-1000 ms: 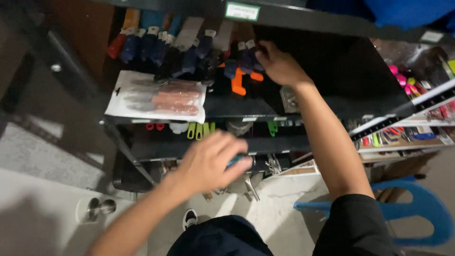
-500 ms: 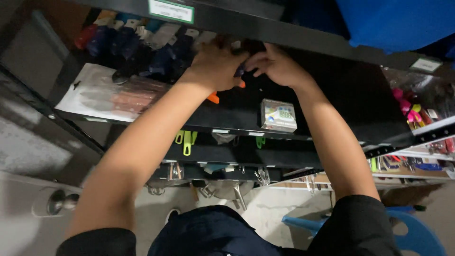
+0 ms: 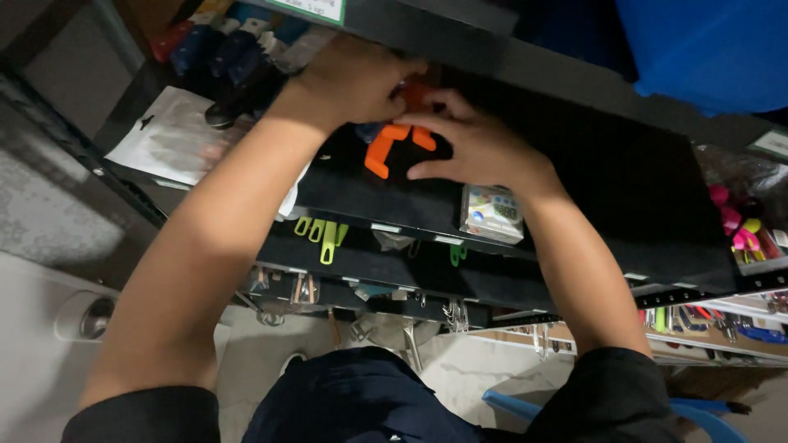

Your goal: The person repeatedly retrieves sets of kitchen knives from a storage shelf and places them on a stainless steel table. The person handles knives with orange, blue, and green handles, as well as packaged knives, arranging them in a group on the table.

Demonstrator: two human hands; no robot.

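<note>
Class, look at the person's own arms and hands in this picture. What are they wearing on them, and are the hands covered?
Both forearms are bare. Dark sleeves are pushed up near the elbows: the left sleeve and the right sleeve. The left hand and right hand are bare, without gloves; no watch or ring shows.

Both hands meet over orange-handled tools point(image 3: 392, 146) on a black shelf point(image 3: 574, 205); the left hand point(image 3: 353, 82) and right hand point(image 3: 472, 148) seemingly grip them, fingers partly hidden.
</note>
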